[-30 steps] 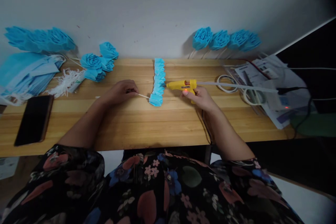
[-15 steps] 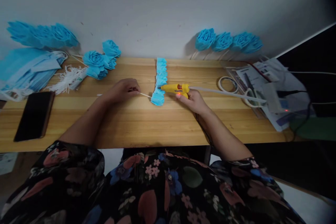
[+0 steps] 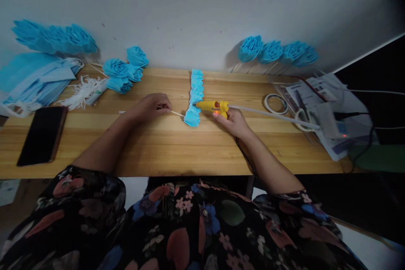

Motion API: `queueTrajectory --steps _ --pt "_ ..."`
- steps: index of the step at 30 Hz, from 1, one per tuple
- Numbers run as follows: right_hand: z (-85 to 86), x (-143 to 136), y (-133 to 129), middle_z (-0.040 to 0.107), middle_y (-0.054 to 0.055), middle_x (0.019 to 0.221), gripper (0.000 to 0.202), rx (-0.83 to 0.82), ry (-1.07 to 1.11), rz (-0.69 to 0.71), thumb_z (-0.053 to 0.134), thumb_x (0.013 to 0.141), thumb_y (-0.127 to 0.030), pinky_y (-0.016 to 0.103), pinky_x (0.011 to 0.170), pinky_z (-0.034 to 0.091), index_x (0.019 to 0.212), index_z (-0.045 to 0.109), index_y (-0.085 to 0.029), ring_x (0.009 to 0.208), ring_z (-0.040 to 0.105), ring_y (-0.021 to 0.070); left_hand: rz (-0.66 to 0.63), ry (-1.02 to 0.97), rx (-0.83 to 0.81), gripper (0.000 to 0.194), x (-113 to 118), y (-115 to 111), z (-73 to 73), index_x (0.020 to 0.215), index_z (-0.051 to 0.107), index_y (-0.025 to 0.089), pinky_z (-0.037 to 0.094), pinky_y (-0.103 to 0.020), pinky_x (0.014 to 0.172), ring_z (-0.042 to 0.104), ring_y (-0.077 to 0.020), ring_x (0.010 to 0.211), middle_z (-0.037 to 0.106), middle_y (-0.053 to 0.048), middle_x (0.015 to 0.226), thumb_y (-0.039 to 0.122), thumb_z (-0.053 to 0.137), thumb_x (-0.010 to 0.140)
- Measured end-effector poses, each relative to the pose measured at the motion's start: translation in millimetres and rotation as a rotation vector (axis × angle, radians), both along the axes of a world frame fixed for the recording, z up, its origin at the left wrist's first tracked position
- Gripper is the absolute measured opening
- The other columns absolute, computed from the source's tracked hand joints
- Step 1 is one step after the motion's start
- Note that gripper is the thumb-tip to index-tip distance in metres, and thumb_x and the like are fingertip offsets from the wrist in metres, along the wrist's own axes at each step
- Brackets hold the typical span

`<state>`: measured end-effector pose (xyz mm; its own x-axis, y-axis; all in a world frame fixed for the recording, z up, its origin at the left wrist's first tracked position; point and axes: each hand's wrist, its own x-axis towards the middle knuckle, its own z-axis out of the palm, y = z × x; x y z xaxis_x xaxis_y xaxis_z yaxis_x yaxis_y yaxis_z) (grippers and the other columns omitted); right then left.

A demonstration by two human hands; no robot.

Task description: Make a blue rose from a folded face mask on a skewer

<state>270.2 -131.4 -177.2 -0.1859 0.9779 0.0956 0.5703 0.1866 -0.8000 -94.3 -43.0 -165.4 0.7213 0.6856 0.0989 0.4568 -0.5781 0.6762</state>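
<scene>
My left hand (image 3: pixel 156 106) pinches a thin pale stick (image 3: pixel 177 113). At the stick's far end sits the rolled near end of a pleated blue strip (image 3: pixel 196 86), which stretches back across the wooden table toward the wall. My right hand (image 3: pixel 234 123) is closed round a yellow glue gun (image 3: pixel 210 106) with a small red light lit. Its nozzle points left and is at the strip's edge, just beyond the rolled part; whether it touches I cannot tell. A long translucent glue stick (image 3: pixel 268 114) sticks out of the gun's back.
Blue flowers on sticks (image 3: pixel 272 52) lean by the wall at right, with more blue flowers (image 3: pixel 122 75) at left. Face masks (image 3: pixel 41 82), white cords (image 3: pixel 85 93) and a phone (image 3: pixel 42 135) lie left. Right are a tape roll (image 3: pixel 276 104), papers (image 3: pixel 335 147) and a power strip (image 3: pixel 332 122).
The whole view has shifted slightly. Both hands keep their holds, and the glue gun's nozzle stays at the strip with hardly any visible movement.
</scene>
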Motion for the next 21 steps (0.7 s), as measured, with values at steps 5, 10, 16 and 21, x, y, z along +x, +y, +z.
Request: queueTrajectory --steps 5,10,16,21 --pt "2.6 0.4 -1.2 0.056 0.001 0.071 0.055 -0.017 -0.021 -0.004 0.063 0.092 -0.075 0.033 0.067 0.038 0.077 0.067 -0.021 0.069 0.048 0.0178 -0.019 -0.008 0.013 0.029 -1.0 2.7 -3.8 0.088 0.075 0.017 0.046 -0.030 0.073 0.065 -0.0192 0.080 0.074 -0.006 0.086 0.043 0.069 0.098" --pt "4.7 2.0 -1.1 0.047 -0.001 0.066 0.061 -0.038 -0.038 0.006 0.061 0.091 -0.080 0.032 0.063 0.033 0.069 0.056 -0.023 0.065 0.041 0.0157 -0.007 -0.008 0.013 0.029 -1.7 2.3 -4.7 0.088 0.075 0.017 0.046 -0.030 0.074 0.065 -0.0194 0.080 0.074 -0.006 0.086 0.043 0.068 0.098" --pt "4.9 5.4 -0.6 0.044 -0.003 0.066 0.060 -0.040 -0.029 0.015 0.062 0.092 -0.079 0.032 0.061 0.029 0.070 0.054 -0.024 0.064 0.037 0.0144 -0.002 -0.002 0.004 0.028 -1.6 1.3 -2.4 0.088 0.075 0.018 0.046 -0.030 0.074 0.066 -0.0195 0.079 0.074 -0.006 0.086 0.044 0.068 0.098" --pt "6.2 7.6 -0.7 0.046 -0.002 0.066 0.056 -0.040 -0.045 0.027 0.062 0.093 -0.076 0.032 0.061 0.030 0.072 0.058 -0.024 0.064 0.038 0.0150 0.001 -0.001 -0.001 0.029 -2.2 1.8 -3.0 0.088 0.075 0.019 0.047 -0.031 0.074 0.066 -0.0205 0.080 0.074 -0.006 0.086 0.046 0.068 0.098"
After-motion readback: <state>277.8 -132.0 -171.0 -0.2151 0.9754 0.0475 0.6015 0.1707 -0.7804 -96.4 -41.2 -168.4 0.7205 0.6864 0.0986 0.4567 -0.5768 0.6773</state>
